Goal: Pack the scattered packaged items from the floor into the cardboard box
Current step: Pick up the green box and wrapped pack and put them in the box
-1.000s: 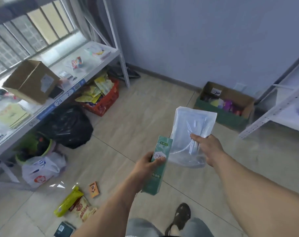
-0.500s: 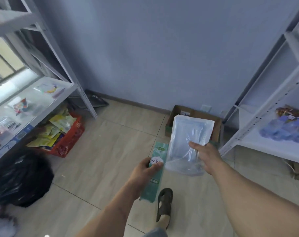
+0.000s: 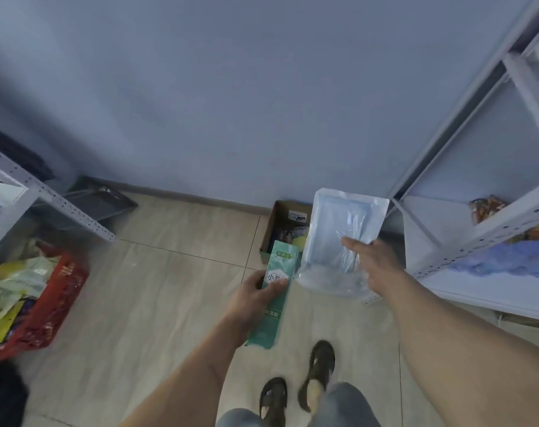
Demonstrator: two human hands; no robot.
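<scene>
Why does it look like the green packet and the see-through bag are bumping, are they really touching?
Cannot tell. In the head view the green packet and the clear bag nearly meet at their edges, but one view cannot show contact or a gap in depth.

I hold two packets: one green packet [image 3: 275, 291], one clear pouch [image 3: 339, 238]. One cardboard box [image 3: 282, 220], one red basket [image 3: 62, 291], two sandals.

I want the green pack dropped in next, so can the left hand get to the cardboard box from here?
Probably yes: the left hand holds the green pack just short of the cardboard box, whose top is open.
</scene>
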